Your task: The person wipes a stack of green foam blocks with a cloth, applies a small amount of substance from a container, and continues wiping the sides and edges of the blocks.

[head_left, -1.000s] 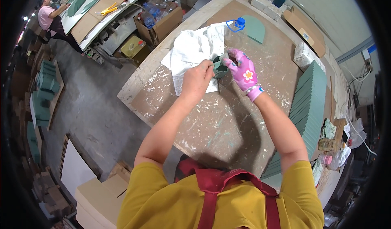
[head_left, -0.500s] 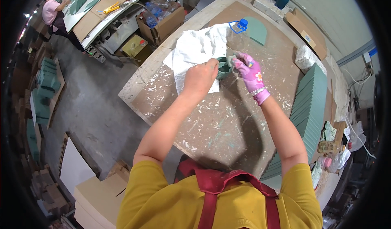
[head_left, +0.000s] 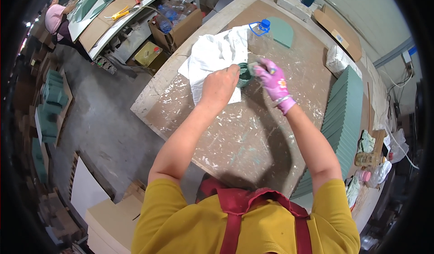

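Observation:
My bare left hand (head_left: 220, 85) is closed on the near left rim of a small dark green round pot (head_left: 244, 81) with an open top. My right hand (head_left: 274, 81), in a pink flowered glove, pinches a small pale grey-green piece (head_left: 252, 68) at the pot's right rim; its exact kind is too small to tell. A crumpled white cloth (head_left: 212, 50) lies under and left of my left hand. Just beyond the pot stands a clear plastic jug (head_left: 259, 44) with a blue cap and handle. Behind that lies a flat green round-ended panel (head_left: 281, 31).
Stacked green ribbed panels (head_left: 341, 105) line the table's right side, beside a white wrapped block (head_left: 339, 60) and a cardboard tray (head_left: 337, 30). Bottles and plastic bags lie at far right. Cardboard boxes (head_left: 113, 224) sit at lower left. Another person (head_left: 55, 19) works at a far-left bench.
The whole view has shifted slightly. Both hands stay at the pot, the right one having turned a little with the pale piece against its rim.

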A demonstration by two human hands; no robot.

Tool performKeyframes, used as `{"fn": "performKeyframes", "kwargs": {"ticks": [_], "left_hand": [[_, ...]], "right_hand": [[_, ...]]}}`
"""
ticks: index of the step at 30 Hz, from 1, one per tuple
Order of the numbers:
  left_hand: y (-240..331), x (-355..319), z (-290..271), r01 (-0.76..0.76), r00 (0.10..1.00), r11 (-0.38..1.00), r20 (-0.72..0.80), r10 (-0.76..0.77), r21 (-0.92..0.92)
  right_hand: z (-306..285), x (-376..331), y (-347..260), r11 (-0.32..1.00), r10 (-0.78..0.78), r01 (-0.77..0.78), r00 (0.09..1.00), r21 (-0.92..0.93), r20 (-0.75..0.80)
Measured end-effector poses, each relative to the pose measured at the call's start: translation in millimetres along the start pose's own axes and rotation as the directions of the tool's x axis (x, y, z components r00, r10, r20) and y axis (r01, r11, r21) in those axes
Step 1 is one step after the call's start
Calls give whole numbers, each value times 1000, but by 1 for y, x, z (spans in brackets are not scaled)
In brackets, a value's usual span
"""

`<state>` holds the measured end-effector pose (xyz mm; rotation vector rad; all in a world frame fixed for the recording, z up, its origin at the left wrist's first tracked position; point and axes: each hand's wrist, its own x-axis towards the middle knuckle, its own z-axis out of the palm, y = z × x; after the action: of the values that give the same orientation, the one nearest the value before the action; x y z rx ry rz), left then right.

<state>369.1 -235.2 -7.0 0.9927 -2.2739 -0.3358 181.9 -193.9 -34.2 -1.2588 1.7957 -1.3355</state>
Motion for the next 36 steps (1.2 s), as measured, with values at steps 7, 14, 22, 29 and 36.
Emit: {"fn": "performKeyframes", "kwargs": {"ticks": [7, 14, 22, 29, 36], "left_hand": [[-1, 3, 4, -55, 989, 997, 138, 47, 53], [1, 14, -3, -5, 976, 985, 216, -33, 173], [145, -105, 23, 322, 813, 782, 579, 61, -534], [272, -208, 92, 315, 700, 725, 665, 259, -613], [278, -233, 121, 236, 802, 718, 548, 236, -655]], "right_hand": [[-15, 0, -28, 911, 241, -246, 969, 329, 58], [-132, -129, -47, 458, 132, -296, 955, 838, 265], [-311, -320, -19, 675, 436, 209, 661, 708, -611], [-301, -381, -22, 945, 307, -171, 753, 278, -581], [-291, -394, 0, 457, 346, -93, 935, 884, -81]]}}
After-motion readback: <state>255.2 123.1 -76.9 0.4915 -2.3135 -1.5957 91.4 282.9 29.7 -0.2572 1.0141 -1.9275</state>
